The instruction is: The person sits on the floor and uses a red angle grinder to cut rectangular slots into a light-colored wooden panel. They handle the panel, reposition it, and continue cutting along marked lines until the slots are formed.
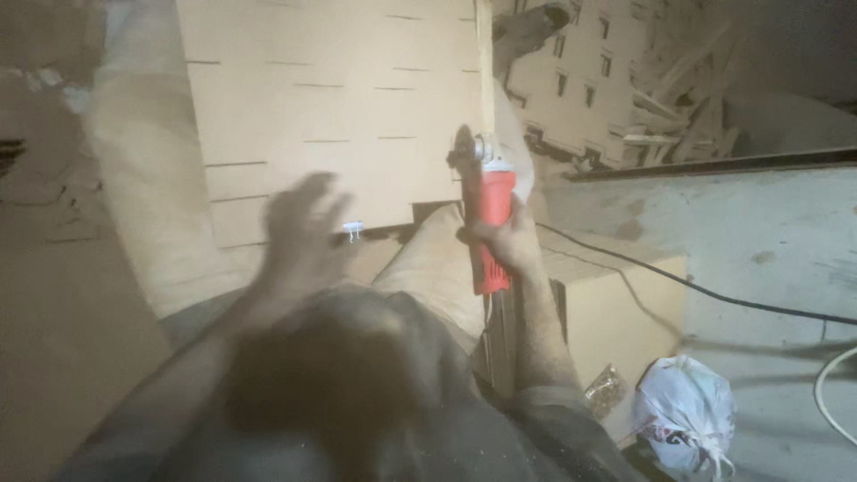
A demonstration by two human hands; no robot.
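Right now the right hand (504, 239) is wrapped tight around the red body of an angle grinder (489, 219), fingers closed on its lower half. The grinder stands nearly upright in the head view: its long axis runs up and down the picture, with the disc end pointing away from the person, toward the top, and the butt end pointing back at the body. The grey disc sits just at the lower right edge of a big pale wooden board (330, 98) with short thin slots cut in rows; whether disc and board touch cannot be told. A black cable (678, 281) trails off to the right across a light wooden box (616, 303).

The left hand (303, 236) is blurred, fingers spread apart and holding nothing, hovering over the board's bottom edge near a small metal clip (353, 230). A tied white plastic bag (686, 424) lies low on the right, and slotted wooden offcuts (616, 71) pile up at the top right.
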